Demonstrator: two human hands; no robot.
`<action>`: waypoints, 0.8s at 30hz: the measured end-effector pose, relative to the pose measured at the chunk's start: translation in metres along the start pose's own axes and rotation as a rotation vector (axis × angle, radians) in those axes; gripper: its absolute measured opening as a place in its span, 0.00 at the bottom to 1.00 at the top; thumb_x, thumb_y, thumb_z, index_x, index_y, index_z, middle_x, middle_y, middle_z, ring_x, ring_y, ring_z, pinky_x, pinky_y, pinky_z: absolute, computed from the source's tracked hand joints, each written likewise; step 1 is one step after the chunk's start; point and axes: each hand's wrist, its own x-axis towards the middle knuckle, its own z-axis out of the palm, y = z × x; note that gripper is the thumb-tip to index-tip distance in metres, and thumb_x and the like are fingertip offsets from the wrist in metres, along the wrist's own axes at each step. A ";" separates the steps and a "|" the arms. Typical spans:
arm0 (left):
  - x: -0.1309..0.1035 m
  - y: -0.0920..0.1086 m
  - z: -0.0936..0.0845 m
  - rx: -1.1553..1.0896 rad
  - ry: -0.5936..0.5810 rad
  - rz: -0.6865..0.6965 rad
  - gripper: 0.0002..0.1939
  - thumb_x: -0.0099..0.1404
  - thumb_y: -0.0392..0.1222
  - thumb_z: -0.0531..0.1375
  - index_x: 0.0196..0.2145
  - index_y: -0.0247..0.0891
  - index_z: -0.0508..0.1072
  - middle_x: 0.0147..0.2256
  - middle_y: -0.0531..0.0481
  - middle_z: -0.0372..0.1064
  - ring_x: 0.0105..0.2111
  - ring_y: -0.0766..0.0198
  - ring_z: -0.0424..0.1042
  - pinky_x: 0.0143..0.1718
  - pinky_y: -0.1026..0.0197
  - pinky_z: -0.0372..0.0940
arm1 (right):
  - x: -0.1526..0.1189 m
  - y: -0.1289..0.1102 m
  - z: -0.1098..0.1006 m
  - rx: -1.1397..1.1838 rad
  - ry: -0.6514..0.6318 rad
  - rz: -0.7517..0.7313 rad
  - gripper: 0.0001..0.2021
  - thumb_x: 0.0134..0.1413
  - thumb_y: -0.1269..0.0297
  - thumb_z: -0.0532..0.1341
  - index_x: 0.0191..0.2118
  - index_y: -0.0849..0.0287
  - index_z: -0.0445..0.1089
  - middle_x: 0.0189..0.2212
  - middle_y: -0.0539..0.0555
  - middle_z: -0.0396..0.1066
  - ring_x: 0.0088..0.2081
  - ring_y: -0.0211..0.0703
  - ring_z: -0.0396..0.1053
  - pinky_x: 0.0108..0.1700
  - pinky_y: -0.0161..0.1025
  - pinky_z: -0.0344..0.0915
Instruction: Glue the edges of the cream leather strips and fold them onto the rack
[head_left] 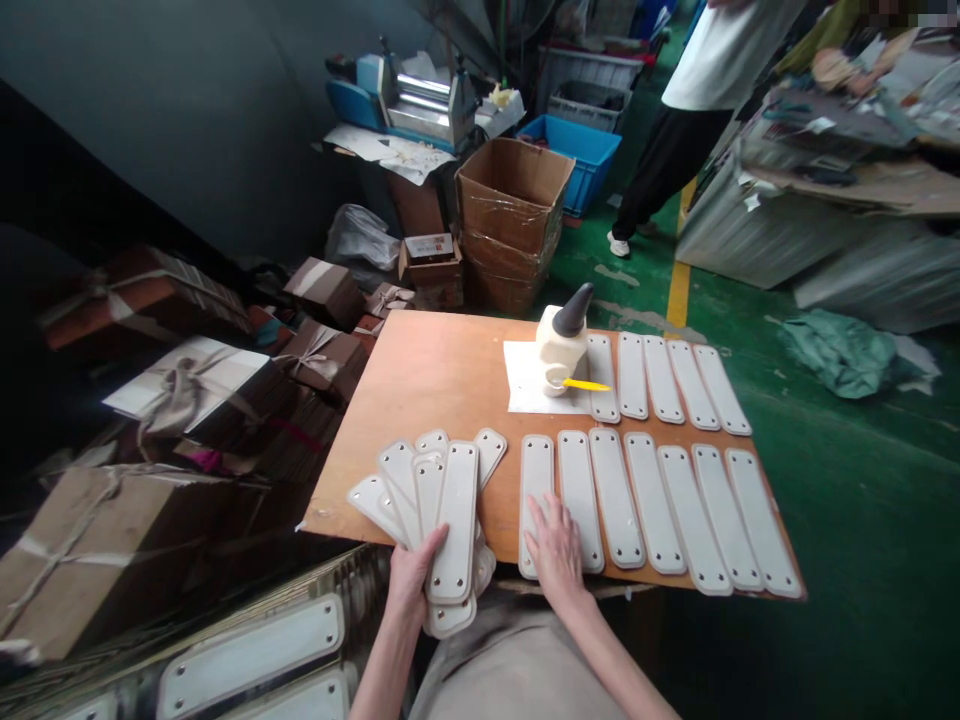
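Observation:
My left hand (411,578) is closed round the edge of a fanned stack of pale grey rounded strips (454,520), with small metal studs at their ends. The stack is at the front left of the wooden board (442,365), partly over its front edge. My right hand (555,545) lies with fingers apart on the leftmost strip (537,465) of the front row. More such strips (616,495) lie side by side in two rows on the right. Behind them, a cream bottle with a black nozzle (564,335) and a small pot with a yellow stick (556,380) stand on white paper (523,375).
Tied bundles (191,395) and more strips (251,655) are on the left. Behind the board stand a cardboard box (514,215), a blue crate (581,150) and a roller machine (420,100). A person (697,110) is at the back right, near wrapped stacks (772,220).

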 end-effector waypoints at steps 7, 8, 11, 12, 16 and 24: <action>-0.013 0.002 0.008 -0.021 0.037 0.002 0.23 0.49 0.33 0.72 0.44 0.31 0.73 0.39 0.39 0.78 0.37 0.52 0.79 0.38 0.56 0.75 | 0.012 0.010 -0.001 0.169 0.028 -0.058 0.17 0.53 0.67 0.62 0.51 0.53 0.70 0.50 0.62 0.67 0.50 0.60 0.66 0.47 0.53 0.65; -0.015 0.001 0.010 -0.029 0.041 0.004 0.24 0.48 0.33 0.72 0.44 0.31 0.73 0.39 0.39 0.78 0.38 0.52 0.79 0.38 0.56 0.75 | 0.014 0.006 -0.002 0.294 0.018 -0.081 0.16 0.54 0.65 0.61 0.50 0.53 0.70 0.48 0.61 0.68 0.49 0.58 0.67 0.48 0.51 0.65; -0.022 0.000 0.017 -0.061 0.012 0.023 0.24 0.48 0.34 0.72 0.43 0.31 0.74 0.39 0.39 0.78 0.38 0.51 0.79 0.38 0.55 0.75 | 0.021 -0.017 -0.002 0.697 -0.176 -0.107 0.15 0.54 0.59 0.62 0.48 0.54 0.70 0.41 0.56 0.72 0.42 0.50 0.71 0.44 0.43 0.67; -0.024 -0.001 0.019 -0.073 -0.010 0.031 0.23 0.48 0.34 0.72 0.43 0.31 0.74 0.39 0.38 0.78 0.38 0.50 0.79 0.38 0.55 0.75 | 0.022 -0.028 -0.001 0.782 -0.254 -0.092 0.16 0.51 0.58 0.64 0.46 0.55 0.70 0.40 0.55 0.73 0.40 0.49 0.72 0.42 0.41 0.68; -0.026 0.000 0.026 -0.118 -0.051 0.049 0.22 0.48 0.37 0.72 0.41 0.31 0.75 0.38 0.37 0.79 0.39 0.48 0.78 0.39 0.54 0.75 | 0.030 -0.060 0.009 0.872 -0.314 -0.005 0.19 0.36 0.65 0.69 0.38 0.57 0.68 0.36 0.53 0.74 0.38 0.50 0.72 0.40 0.40 0.67; -0.001 0.011 0.017 -0.113 -0.151 0.010 0.25 0.41 0.46 0.75 0.36 0.36 0.75 0.35 0.37 0.79 0.41 0.40 0.77 0.43 0.45 0.73 | 0.060 -0.057 0.026 1.218 -0.374 0.032 0.11 0.41 0.60 0.65 0.32 0.57 0.65 0.29 0.52 0.74 0.32 0.48 0.72 0.34 0.40 0.67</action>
